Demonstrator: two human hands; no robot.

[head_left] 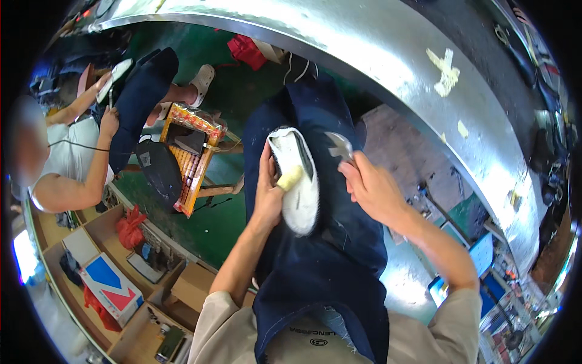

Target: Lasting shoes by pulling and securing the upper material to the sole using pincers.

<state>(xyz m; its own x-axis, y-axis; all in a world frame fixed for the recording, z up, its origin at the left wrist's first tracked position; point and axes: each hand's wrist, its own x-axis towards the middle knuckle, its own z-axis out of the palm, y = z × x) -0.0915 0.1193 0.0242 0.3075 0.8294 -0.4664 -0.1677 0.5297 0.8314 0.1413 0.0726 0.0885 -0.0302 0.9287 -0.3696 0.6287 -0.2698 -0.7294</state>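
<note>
A white shoe point(301, 206) lies sole up over my lap, with a dark strip showing along its upper right side. My left hand point(267, 195) is closed round its left edge; a pale yellow cover point(291, 178) wraps the thumb, which presses across the sole. To the right of the shoe, my right hand point(371, 187) grips metal pincers point(340, 146), their curved head pointing up and left. A small gap separates the pincers from the shoe, and their handles are mostly hidden in my fist. Beneath both hands spreads a dark blue apron point(321, 267).
A metal-topped bench point(388, 67) curves across the front and right. At left, another person point(76, 145) works on a white shoe point(114, 80). A low beaded stool point(193, 151) carries a black bag point(159, 168). Wooden compartments point(112, 227) hold boxes and red bags at lower left.
</note>
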